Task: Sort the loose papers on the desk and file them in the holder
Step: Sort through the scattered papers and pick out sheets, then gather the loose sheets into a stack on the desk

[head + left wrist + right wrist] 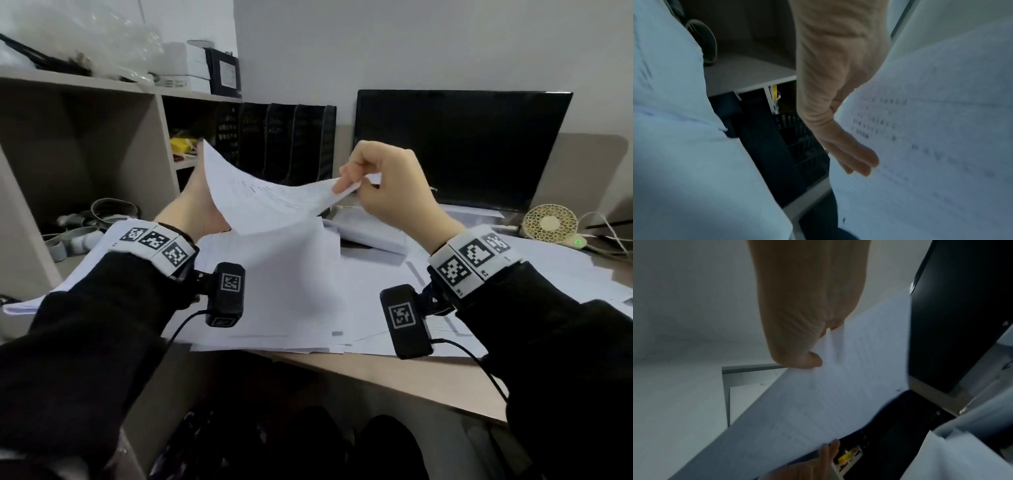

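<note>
A printed white sheet [270,200] is held up in the air above the desk, bowed between my two hands. My right hand [347,181] pinches its right corner between thumb and fingers; the right wrist view shows the thumb [809,360] pressed on the sheet [838,386]. My left hand [197,197] lies behind the sheet's left edge, its straight fingers [857,160] flat against the paper [941,129]. The black slotted file holder [284,140] stands behind the sheet, at the back of the desk. Many loose papers [291,294] cover the desk below.
A black monitor [462,147] stands at the back right, with a small round fan [551,222] and cables beside it. A beige shelf unit [102,137] with clutter fills the left side. The desk's front edge [394,373] runs below the papers.
</note>
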Motion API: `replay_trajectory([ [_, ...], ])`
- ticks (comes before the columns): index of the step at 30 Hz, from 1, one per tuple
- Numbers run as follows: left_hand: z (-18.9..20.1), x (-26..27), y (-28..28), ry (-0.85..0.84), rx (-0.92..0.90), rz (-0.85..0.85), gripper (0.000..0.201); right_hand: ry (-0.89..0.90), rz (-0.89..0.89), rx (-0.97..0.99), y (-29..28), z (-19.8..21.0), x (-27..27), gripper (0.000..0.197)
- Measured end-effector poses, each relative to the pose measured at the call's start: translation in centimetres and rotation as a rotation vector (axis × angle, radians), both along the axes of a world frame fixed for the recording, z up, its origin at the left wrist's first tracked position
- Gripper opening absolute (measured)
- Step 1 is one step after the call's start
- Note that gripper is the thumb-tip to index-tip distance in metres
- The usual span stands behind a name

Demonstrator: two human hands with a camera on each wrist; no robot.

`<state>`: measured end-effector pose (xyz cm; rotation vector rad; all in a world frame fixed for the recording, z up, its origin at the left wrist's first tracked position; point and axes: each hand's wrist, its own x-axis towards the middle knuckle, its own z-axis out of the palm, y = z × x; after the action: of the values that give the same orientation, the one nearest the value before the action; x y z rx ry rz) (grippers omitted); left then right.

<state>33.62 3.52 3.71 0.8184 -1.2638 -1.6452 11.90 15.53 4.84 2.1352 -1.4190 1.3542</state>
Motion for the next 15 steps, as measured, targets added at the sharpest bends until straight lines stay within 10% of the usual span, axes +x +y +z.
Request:
replay_trajectory([
  [4,0.8,4.8,0.1,-0.141,-0.041,-0.115,0.047,0.025,0.052,0.064,-2.1,-0.6,2.8,0.047],
  [15,-3.7,17.6,-4.0,-0.788,-0.025,0.536,0.037,0.195,-0.070,0.397,-11.8,-4.2,11.0,0.010],
])
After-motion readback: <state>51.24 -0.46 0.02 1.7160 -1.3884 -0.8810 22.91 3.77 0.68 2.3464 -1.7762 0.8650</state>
